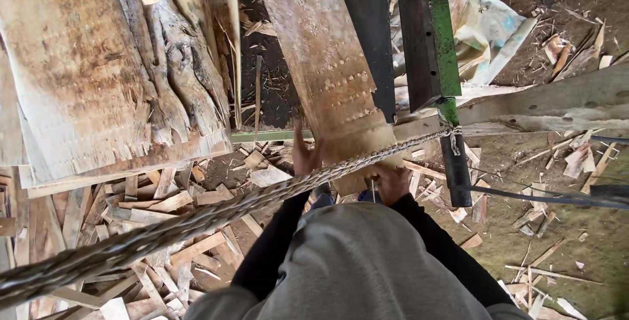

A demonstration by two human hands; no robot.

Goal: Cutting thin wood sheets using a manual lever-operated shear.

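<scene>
A long thin sheet of wood veneer (pixel 327 64) hangs down from the machine above towards me. My left hand (pixel 303 156) touches its lower left edge with fingers raised. My right hand (pixel 391 181) grips the sheet's bottom right corner. A thick twisted rope (pixel 196 218) stretches diagonally across in front of both hands, tied to a green and black metal post (pixel 452 150). My grey top and black sleeves fill the bottom of the view.
A stack of rough veneer sheets (pixel 98 71) lies at the left. Broken wood strips and scraps (pixel 151 228) litter the ground below. A pale log or beam (pixel 557 104) crosses at the right, over dirt with chips.
</scene>
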